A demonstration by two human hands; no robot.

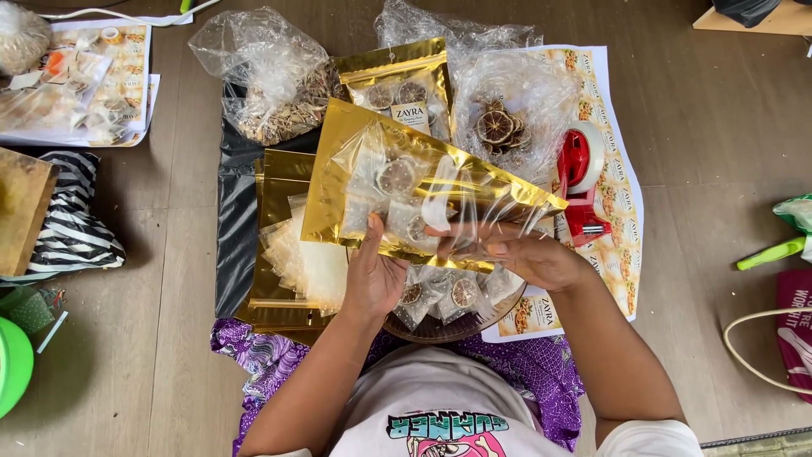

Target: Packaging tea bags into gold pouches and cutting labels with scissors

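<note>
I hold a gold pouch with a clear front (406,182) flat in front of me, over my lap. My left hand (372,275) grips its lower edge from below, thumb up against the clear film. My right hand (529,254) grips the pouch's open right end, fingers inside the mouth. Small clear sachets with dried citrus slices show inside the pouch. Under my hands a round bowl (474,317) holds more such sachets (440,292).
A stack of empty gold pouches (279,245) lies left of the bowl. Behind are a filled gold pouch (406,85), a clear bag of dried slices (499,127), a clear bag of dried bits (271,93) and a red tape dispenser (579,178). Printed sheets (622,220) lie on the wooden floor.
</note>
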